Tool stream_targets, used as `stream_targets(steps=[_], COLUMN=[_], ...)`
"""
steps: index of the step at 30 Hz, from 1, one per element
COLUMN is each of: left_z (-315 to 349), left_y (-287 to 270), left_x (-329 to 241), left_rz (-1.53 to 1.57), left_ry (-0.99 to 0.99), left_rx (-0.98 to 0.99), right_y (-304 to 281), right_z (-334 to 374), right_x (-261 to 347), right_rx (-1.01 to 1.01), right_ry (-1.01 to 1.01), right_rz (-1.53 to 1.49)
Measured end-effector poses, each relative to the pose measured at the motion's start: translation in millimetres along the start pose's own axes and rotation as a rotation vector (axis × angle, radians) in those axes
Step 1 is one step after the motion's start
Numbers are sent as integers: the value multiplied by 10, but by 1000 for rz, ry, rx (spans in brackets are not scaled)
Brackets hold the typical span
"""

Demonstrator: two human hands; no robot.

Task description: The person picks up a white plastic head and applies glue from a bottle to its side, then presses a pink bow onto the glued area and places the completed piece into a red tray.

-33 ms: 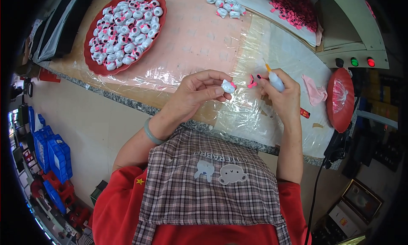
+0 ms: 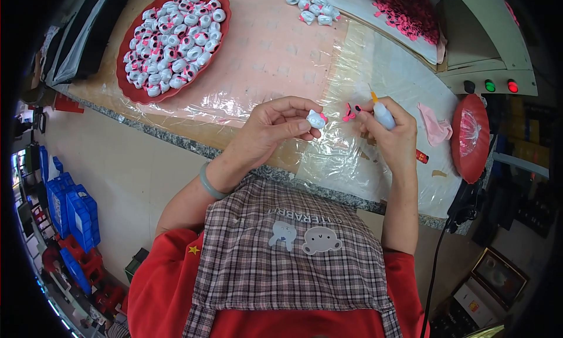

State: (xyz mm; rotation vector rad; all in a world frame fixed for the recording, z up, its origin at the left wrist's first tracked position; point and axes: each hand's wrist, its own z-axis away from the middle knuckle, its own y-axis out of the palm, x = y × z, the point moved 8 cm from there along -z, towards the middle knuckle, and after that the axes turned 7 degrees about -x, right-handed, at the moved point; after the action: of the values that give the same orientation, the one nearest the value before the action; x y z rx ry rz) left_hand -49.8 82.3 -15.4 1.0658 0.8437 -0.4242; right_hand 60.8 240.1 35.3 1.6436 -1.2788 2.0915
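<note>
Between thumb and fingers, my left hand (image 2: 271,126) pinches a small white cat-head bead (image 2: 316,120) with a pink bow on it. A white squeeze bottle (image 2: 383,115) with an orange tip and a thin needle is gripped in my right hand (image 2: 397,133), its tip pointing up and away. At that hand's thumb tip is a small pink-and-black piece (image 2: 358,108); whether it is pinched or just touched is hard to see. Small pink pieces (image 2: 348,115) lie on the plastic-covered bench beside it.
A red scalloped tray (image 2: 124,83) heaped with similar beads stands at the far left. More white beads (image 2: 319,11) and a pile of pink pieces (image 2: 410,18) lie at the back. On the right are a pink cloth (image 2: 434,126) and a red dish (image 2: 469,136).
My right hand has shifted very slightly to the right with the squeeze bottle. The bead in my left hand has turned or moved a little.
</note>
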Motion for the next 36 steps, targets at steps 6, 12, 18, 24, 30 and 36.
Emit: stream_targets(steps=[6,12,18,24,30,36], left_z=[33,77,86,78,76,81], left_y=[106,168,165,184,201,219], left_x=[-24,-60,-57,-58,-63,-131], left_rz=[-76,-189,-177,-248,-309,-431], left_ry=[-9,12,-20,38,48,188], left_rx=[-12,12,-7,9,7,-17], right_y=[93,251,294,291,313,327], right_z=[275,367,400,395,389,380], right_x=[251,315,273,203,149,133], right_rx=[83,212,168,147,173,180], right_ry=[63,-57,-38,62,177,249], right_rz=[-351,-336,-328,-389,-396,-384])
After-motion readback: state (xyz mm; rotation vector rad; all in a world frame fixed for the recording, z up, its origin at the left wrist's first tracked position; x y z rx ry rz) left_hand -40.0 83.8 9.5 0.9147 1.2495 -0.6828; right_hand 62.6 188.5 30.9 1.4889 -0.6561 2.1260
